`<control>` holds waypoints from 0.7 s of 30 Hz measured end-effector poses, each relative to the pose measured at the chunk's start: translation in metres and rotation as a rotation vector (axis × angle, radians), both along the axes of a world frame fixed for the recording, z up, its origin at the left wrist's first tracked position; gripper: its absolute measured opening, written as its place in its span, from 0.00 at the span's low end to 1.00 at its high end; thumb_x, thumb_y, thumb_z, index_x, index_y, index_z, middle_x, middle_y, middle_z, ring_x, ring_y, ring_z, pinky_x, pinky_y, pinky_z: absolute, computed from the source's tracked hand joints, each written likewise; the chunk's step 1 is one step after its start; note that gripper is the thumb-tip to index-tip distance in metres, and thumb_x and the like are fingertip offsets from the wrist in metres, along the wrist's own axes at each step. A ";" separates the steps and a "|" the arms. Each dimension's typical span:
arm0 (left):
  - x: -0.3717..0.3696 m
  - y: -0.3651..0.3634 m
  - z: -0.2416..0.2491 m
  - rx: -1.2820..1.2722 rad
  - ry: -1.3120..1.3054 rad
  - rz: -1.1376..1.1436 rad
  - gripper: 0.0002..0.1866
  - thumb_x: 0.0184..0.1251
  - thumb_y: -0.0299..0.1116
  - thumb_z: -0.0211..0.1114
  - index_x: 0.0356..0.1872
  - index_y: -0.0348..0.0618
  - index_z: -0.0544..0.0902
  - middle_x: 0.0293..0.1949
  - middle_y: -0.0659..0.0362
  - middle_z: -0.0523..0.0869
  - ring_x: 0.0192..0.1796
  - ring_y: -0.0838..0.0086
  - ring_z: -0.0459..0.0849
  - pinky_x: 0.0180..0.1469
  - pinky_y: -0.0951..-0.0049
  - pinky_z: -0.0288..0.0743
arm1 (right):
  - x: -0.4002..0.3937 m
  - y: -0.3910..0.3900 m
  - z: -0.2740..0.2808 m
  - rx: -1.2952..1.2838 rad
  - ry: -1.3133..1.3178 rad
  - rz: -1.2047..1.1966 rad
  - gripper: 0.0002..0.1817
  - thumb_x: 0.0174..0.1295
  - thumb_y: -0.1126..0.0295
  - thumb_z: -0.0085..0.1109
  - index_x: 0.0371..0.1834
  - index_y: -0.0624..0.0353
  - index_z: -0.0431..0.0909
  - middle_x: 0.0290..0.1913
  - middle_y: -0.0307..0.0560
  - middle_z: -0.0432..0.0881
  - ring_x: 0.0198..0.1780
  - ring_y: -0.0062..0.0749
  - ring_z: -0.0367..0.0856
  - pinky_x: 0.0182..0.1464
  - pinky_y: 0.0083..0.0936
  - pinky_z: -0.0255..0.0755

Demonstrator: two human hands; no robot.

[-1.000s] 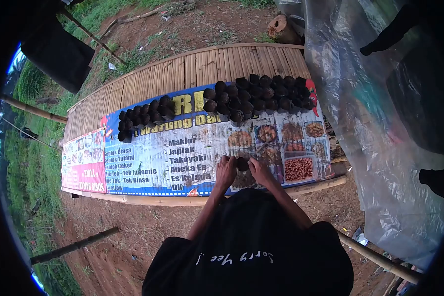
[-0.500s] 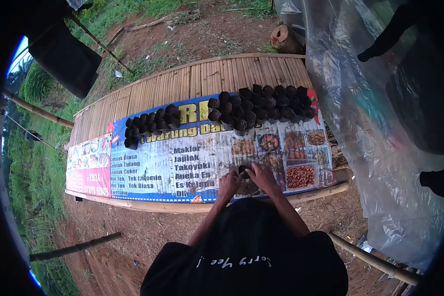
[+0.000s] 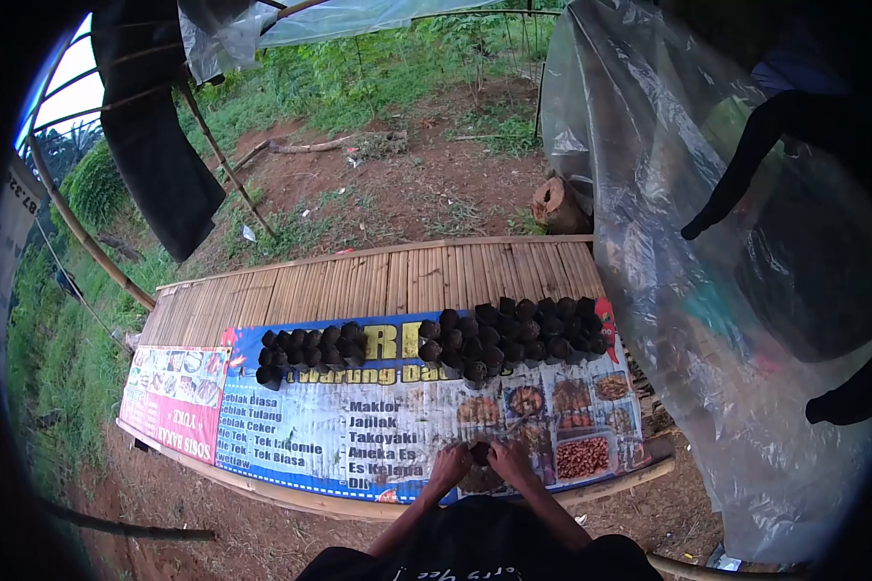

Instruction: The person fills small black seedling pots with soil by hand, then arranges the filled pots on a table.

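Near the front edge of the table, my left hand (image 3: 449, 467) and my right hand (image 3: 511, 462) are closed on a small black seedling bag (image 3: 480, 452), one on each side of it. Its open top faces up, and what is inside is too dark to make out. Farther back stand two groups of similar black bags, a smaller left group (image 3: 310, 347) and a larger right group (image 3: 509, 334). They stand close together on a printed banner (image 3: 291, 416), apart from my hands.
The banner covers the front of a bamboo-slat table (image 3: 358, 281). Clear plastic sheeting (image 3: 639, 194) hangs along the right side. A cut log (image 3: 557, 205) lies behind the table. Bamboo poles and a dark hanging cloth (image 3: 155, 145) are at the left.
My view has tilted up, so the table and hands appear lower and more ground shows behind. Both hands stay at the small black seedling bag by the front edge.
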State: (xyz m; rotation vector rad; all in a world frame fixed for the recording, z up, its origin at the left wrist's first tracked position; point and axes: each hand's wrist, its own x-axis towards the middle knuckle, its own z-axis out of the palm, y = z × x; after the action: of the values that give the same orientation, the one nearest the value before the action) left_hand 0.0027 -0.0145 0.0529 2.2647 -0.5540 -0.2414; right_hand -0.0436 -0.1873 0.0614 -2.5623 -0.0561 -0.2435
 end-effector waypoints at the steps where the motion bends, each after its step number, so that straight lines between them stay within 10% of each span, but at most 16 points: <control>1: 0.004 -0.002 0.005 -0.031 -0.025 -0.020 0.09 0.55 0.31 0.58 0.29 0.34 0.77 0.29 0.41 0.81 0.33 0.45 0.81 0.39 0.49 0.74 | 0.001 0.002 0.006 0.045 -0.009 -0.032 0.10 0.54 0.66 0.59 0.32 0.61 0.78 0.25 0.60 0.80 0.31 0.55 0.79 0.36 0.46 0.74; 21: 0.014 0.000 0.000 -0.053 -0.138 -0.022 0.08 0.53 0.30 0.60 0.23 0.36 0.75 0.24 0.45 0.80 0.32 0.49 0.80 0.36 0.51 0.73 | -0.010 0.016 -0.014 0.037 -0.014 -0.200 0.10 0.51 0.64 0.61 0.28 0.59 0.77 0.26 0.60 0.78 0.34 0.57 0.76 0.40 0.49 0.69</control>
State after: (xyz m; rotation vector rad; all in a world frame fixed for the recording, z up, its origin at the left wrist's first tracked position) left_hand 0.0172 -0.0147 0.0524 2.2365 -0.6495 -0.0802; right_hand -0.0531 -0.1715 0.0477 -2.5297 0.1984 -0.3344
